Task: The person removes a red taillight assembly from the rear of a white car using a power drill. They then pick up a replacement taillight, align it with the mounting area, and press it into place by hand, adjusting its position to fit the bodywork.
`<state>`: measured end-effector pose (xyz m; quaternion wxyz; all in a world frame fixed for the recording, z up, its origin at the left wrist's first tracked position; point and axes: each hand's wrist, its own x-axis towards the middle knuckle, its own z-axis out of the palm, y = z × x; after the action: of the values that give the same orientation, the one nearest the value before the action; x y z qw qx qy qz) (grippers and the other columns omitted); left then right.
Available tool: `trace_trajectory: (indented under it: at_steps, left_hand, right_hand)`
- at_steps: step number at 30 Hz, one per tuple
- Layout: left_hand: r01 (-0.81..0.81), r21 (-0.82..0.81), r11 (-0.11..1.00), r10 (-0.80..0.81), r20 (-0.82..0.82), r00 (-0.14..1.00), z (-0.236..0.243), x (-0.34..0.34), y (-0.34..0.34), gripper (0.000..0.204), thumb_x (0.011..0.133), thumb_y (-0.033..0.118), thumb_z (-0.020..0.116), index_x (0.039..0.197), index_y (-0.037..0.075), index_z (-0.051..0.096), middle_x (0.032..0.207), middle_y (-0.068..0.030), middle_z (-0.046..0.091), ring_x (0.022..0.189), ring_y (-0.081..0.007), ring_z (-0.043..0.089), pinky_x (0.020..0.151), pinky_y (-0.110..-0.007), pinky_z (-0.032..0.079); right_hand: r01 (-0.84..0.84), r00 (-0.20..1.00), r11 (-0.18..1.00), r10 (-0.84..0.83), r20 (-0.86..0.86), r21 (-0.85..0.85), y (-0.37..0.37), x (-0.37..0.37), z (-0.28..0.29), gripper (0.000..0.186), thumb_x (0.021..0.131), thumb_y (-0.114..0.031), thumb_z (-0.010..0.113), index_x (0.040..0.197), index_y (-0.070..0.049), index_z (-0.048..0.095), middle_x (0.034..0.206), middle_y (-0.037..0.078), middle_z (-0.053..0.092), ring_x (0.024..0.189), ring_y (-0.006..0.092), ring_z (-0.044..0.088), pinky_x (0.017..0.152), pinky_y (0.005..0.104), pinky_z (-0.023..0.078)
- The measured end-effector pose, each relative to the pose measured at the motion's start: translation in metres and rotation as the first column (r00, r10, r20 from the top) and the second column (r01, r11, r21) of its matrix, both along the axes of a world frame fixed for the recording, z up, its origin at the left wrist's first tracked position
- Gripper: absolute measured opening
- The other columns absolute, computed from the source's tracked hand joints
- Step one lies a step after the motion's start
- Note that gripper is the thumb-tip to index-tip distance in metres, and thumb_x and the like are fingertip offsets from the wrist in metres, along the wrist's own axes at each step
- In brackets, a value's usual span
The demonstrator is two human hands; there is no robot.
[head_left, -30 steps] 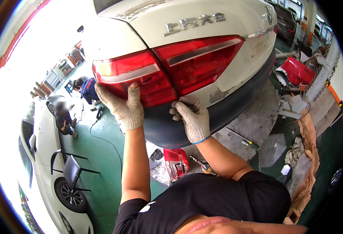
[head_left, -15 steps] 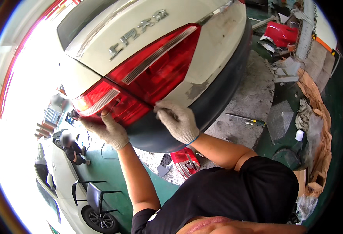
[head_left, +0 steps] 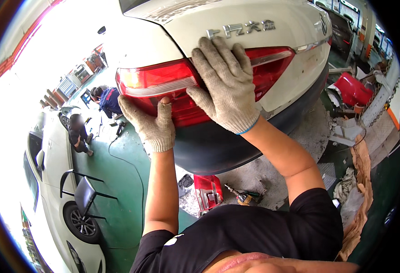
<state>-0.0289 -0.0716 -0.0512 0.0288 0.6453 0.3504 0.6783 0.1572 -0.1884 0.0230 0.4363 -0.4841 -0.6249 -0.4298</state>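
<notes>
Red tail light [head_left: 163,86] sits at rear corner of white car [head_left: 254,50], above dark bumper [head_left: 218,145]. Gloved left hand [head_left: 152,123] cups its lower edge, fingers curled against lens. Gloved right hand [head_left: 225,84] lies flat on lens, fingers spread, gripping nothing. Another tail light [head_left: 209,191] lies on floor below.

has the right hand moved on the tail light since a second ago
Yes. The right hand went from the tail light's lower edge up onto its face, fingers reaching the trunk lid.

Single head view, looking down, close on white car's rear [head_left: 272,50], workshop floor [head_left: 127,191] beyond
</notes>
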Motion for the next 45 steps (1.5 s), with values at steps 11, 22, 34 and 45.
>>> trace_trajectory:
  at_steps: [11, 22, 34, 45]
  left_hand:
    - [-0.014, -0.017, 1.000, 0.014, -0.024, 1.000, 0.005, 0.002, -0.008, 0.121, 0.088, 0.055, 0.086, 0.167, -0.011, 0.023, 0.172, -0.0341, 0.027, 0.162, -0.0464, 0.027, 0.133, -0.051, 0.022]
    - [-0.041, -0.018, 0.999, 0.041, -0.025, 0.999, 0.007, -0.003, -0.009, 0.124, 0.085, 0.055, 0.088, 0.167, -0.011, 0.023, 0.171, -0.0355, 0.029, 0.162, -0.0473, 0.026, 0.133, -0.051, 0.024]
    - [-0.013, -0.011, 1.000, 0.013, 0.012, 1.000, 0.005, 0.000, -0.004, 0.125, 0.084, 0.060, 0.087, 0.165, -0.013, 0.026, 0.169, -0.0366, 0.031, 0.159, -0.0504, 0.029, 0.131, -0.054, 0.025]
    - [0.053, -0.143, 0.988, -0.050, 0.022, 0.998, 0.003, -0.006, 0.004, 0.118, 0.097, 0.064, 0.072, 0.168, -0.013, 0.018, 0.175, -0.0349, 0.023, 0.164, -0.0441, 0.023, 0.134, -0.049, 0.018]
  right_hand:
    - [0.035, 0.997, 0.995, -0.028, 0.073, -0.098, -0.021, 0.006, -0.024, 0.063, 0.096, -0.035, 0.076, 0.148, -0.002, 0.065, 0.159, 0.018, 0.057, 0.152, 0.0371, 0.047, 0.128, 0.0567, 0.031]
    - [0.011, 0.993, 0.994, 0.001, 0.116, -0.109, -0.011, -0.008, -0.002, 0.060, 0.096, -0.034, 0.077, 0.146, -0.003, 0.066, 0.159, 0.017, 0.058, 0.152, 0.0380, 0.047, 0.125, 0.0588, 0.034]
    - [-0.183, 0.933, 0.947, 0.082, -0.349, -0.265, -0.053, -0.050, -0.123, 0.064, 0.095, -0.016, 0.073, 0.154, -0.001, 0.057, 0.165, 0.025, 0.049, 0.147, 0.0474, 0.050, 0.122, 0.0554, 0.040]
    - [-0.291, 0.814, 0.957, 0.239, -0.530, -0.015, -0.047, -0.075, -0.078, 0.067, 0.092, -0.007, 0.075, 0.155, 0.004, 0.052, 0.154, 0.029, 0.056, 0.136, 0.0462, 0.058, 0.115, 0.0496, 0.049]
